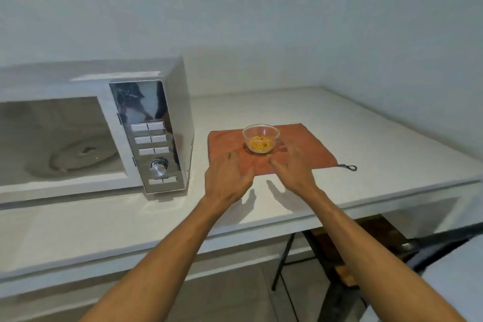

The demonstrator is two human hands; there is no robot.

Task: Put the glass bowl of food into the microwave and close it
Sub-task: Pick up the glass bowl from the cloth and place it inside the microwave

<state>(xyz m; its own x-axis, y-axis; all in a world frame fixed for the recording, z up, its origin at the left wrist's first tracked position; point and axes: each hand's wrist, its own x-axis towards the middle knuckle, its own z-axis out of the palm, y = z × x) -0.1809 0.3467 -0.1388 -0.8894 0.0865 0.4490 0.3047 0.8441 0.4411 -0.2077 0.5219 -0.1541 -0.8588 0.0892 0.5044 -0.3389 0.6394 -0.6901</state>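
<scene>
- At far left, the microwave (94, 125) stands on the white surface (366, 138) with its cavity exposed and the turntable (78, 157) bare; the door itself lies outside the view, so the appliance reads as already opened and ready to receive the dish.
- Just right of the cavity, the mirrored control panel (154, 138) with its rows of buttons and a round dial faces the camera; nothing in view suggests any setting needs touching for this task.
- Near the middle, the left hand (227, 178) reaches forward over the near edge of an orange cloth (308, 146), fingers (232, 158) spread and released, holding nothing.
- Just beyond and between the two hands, the glass bowl (261, 138) sits upright on the cloth, yellow food (260, 145) in its bottom, well apart from the microwave and not yet lifted.
- To the right, the right hand (292, 170) comes in close on the bowl's near right side, fingers loose and unclenched; whether the tips touch the glass cannot be told.
- As a judgement of progress: only the opening is done. Gripping the bowl, carrying it left into the cavity, setting it on the turntable and shutting the door all remain.
</scene>
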